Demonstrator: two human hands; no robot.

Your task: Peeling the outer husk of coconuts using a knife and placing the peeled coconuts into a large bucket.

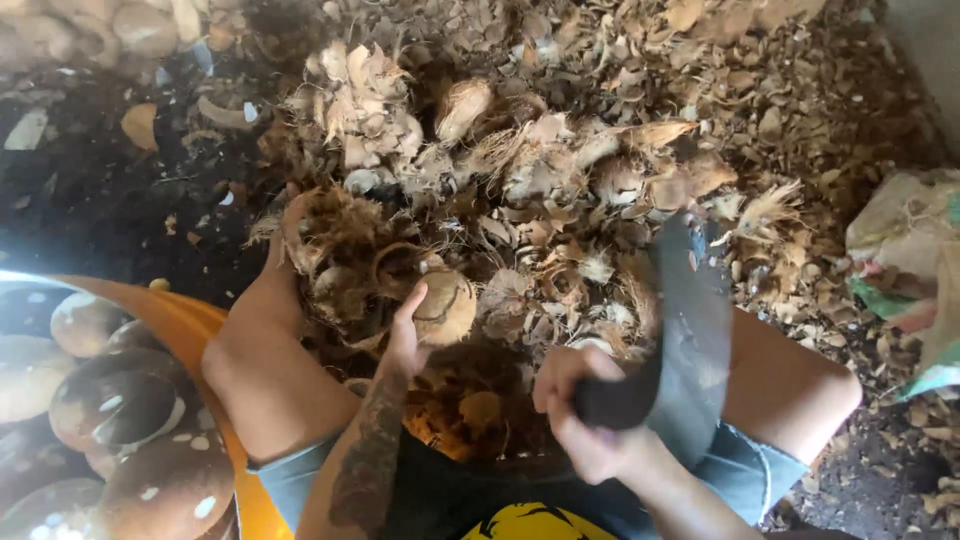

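Brown husk: a deep heap of coconut husk scraps covers the ground ahead of a seated person, seen from the head camera looking down between the knees.
Left hand: the left hand, forearm tattooed, grasps a partly husked coconut from its near side, fingers curled against the shell.
Coconut: it sits at the near edge of the heap — between the person's bare knees, just beyond the lap, fibres still clinging around it.
Right hand: the right hand is clenched around the dark handle of a broad curved blade, which rises up and away over the right thigh, its tip above the scraps.
Tub: an orange tub at the person's left knee holds peeled, wet brown coconuts, spotted with white.
Sack: a pale woven sack lies at the right edge — well apart from both hands.
Ground: dark wet floor shows at upper left.
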